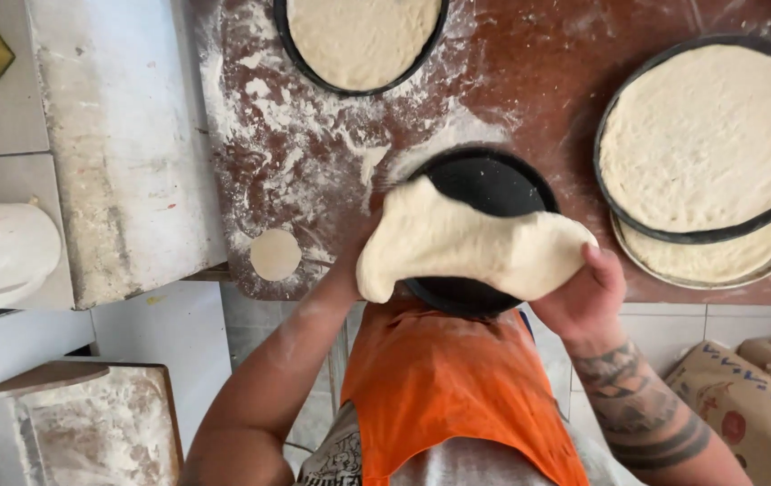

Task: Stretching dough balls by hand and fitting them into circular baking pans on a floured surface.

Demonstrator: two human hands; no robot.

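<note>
My right hand [583, 301] grips the dough sheet [466, 243] at its 3 o'clock edge, fingers closed under it. My left hand [354, 270] is hidden under the dough at 9 o'clock, so I cannot tell how its fingers are. The dough hangs above an empty black pan [484, 184] on the floured table [547, 81]. At 2 o'clock, pans with flat dough [705, 135] are stacked.
</note>
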